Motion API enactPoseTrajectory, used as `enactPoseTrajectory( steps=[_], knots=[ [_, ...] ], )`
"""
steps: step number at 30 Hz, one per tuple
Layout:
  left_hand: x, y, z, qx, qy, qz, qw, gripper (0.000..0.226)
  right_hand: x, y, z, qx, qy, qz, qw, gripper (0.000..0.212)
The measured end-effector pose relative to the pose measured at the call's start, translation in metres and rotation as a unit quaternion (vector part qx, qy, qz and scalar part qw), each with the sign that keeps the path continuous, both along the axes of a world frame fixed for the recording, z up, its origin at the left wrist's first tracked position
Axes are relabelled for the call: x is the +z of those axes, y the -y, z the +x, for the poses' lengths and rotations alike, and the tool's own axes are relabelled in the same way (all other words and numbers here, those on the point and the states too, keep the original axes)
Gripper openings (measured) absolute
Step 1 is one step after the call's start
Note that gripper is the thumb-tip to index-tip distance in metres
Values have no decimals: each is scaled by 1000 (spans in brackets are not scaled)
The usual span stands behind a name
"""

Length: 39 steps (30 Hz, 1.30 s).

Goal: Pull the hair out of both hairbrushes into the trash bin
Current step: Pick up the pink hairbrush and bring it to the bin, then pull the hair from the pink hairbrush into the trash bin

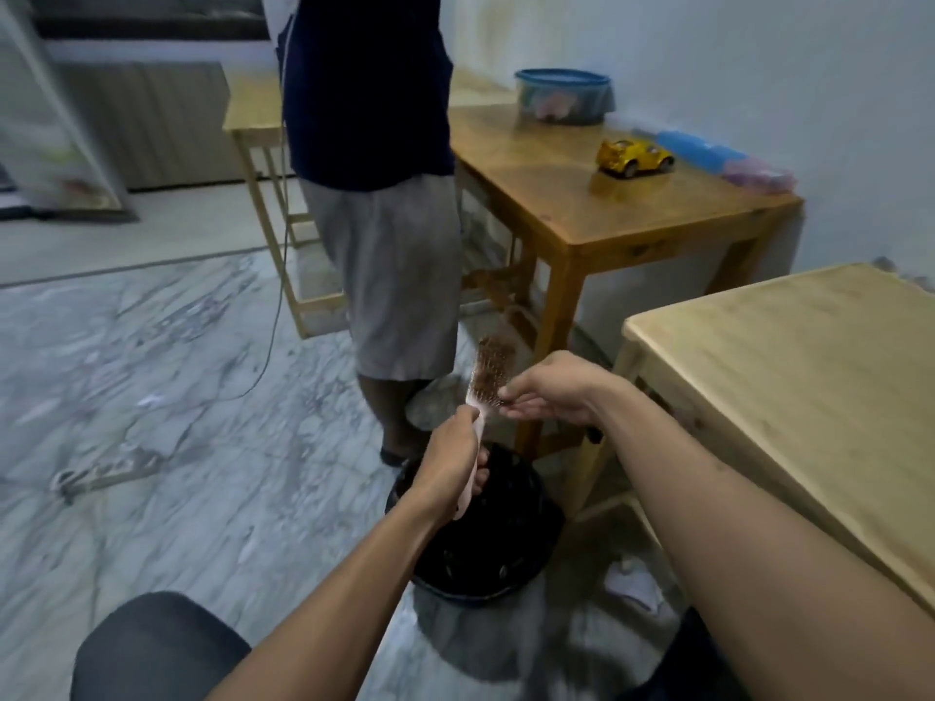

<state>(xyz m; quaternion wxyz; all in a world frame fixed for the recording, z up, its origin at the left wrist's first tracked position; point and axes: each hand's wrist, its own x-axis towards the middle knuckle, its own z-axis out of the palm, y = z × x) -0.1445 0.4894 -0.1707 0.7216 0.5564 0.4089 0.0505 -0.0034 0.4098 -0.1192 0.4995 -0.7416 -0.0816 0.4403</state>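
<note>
— Brush point(490, 375) is up over the bin point(485, 538), head tilted away from me, bristles full of brownish hair point(498, 364). That's what I get from my head camera, the only view I have.

— Which hand has it?

— My left hand point(452, 460) is wrapped around the pink handle, fist closed tight on it. My right hand point(549, 389) comes in from the side, fingertips point(507, 397) pressed together at the lower edge of the bristles; I think they pinch hair there, but the picture is too soft for me to be sure.

— And the bin?

— Black, on the marble floor point(167, 397), right below both hands, just beside the leg of the pale table point(809, 376) on my right.

— Anything else around?

— A person point(384, 194) in grey shorts stands just behind the bin. Behind them is a darker wooden table point(597, 194) with a yellow toy car point(635, 156) and a blue-lidded tub point(564, 96) on it.
</note>
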Motion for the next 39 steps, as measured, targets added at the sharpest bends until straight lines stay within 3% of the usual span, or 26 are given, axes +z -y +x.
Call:
enactPoseTrajectory(
  steps=[5, 10, 20, 28, 33, 36, 39],
  knots=[
    [-52, -12, -9, 23, -9, -26, 999, 29, -47, -10, -14, -27, 24, -8, 999, 16],
    [-89, -20, -9, 61, -41, -27, 997, 30, -77, -11, -14, -21, 43, -35, 998, 5],
    [-157, -43, -22, 150, -115, -87, 978, 30, -93, 3, 3, 3, 26, -93, 995, 8],
    [-153, -56, -24, 168, -86, -136, 973, 32, -114, 3, 10, -18, 33, -135, 990, 8],
    [-149, -78, -29, 260, -97, -134, 951, 25, -125, 18, 17, -42, 125, -235, 963, 16],
    [-147, -75, -27, 242, -95, -114, 959, 27, -138, 23, 17, -26, 200, -293, 935, 23],
    [-146, -56, -20, 183, -83, -82, 976, 29, -151, 16, 13, 14, 175, -289, 941, 16]
  ],
)
